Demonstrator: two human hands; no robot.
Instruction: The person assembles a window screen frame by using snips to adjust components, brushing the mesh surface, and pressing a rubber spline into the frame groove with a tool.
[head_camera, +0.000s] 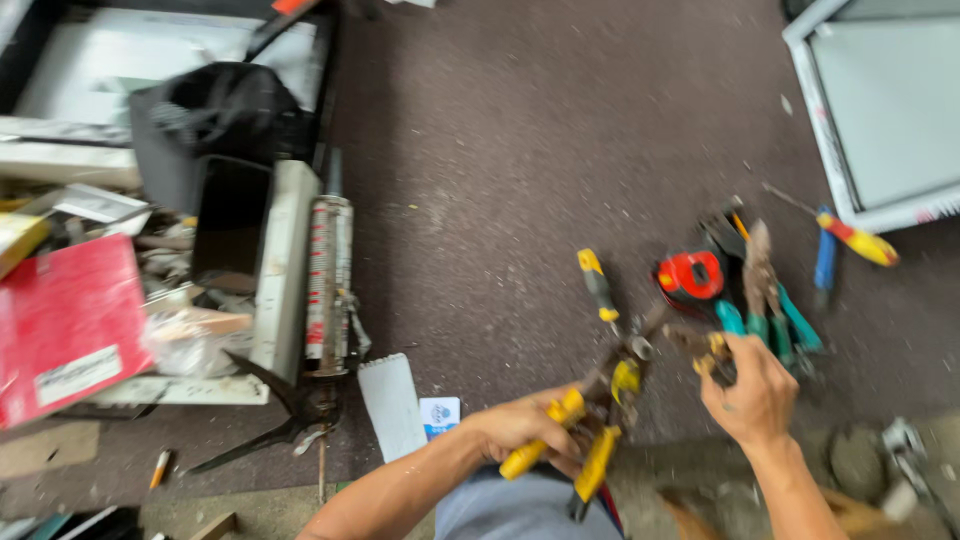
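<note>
Snips, yellow-handled (590, 440), sit near centre, gripped at handles by left hand (525, 425), fingers wrapped tight. Right hand (755, 390) closes on small rusty tool (705, 350) with teal pliers (765, 315) just beyond. Snips look heavy, stiff, steel; best held by yellow grips, away from blades. Red tape measure (690, 275) farther off on dark mat (520, 160).

free: dark floor (520, 130) ahead | blocked: tool pile (760, 280) right, clutter (200, 260) left, seemingly dense
</note>
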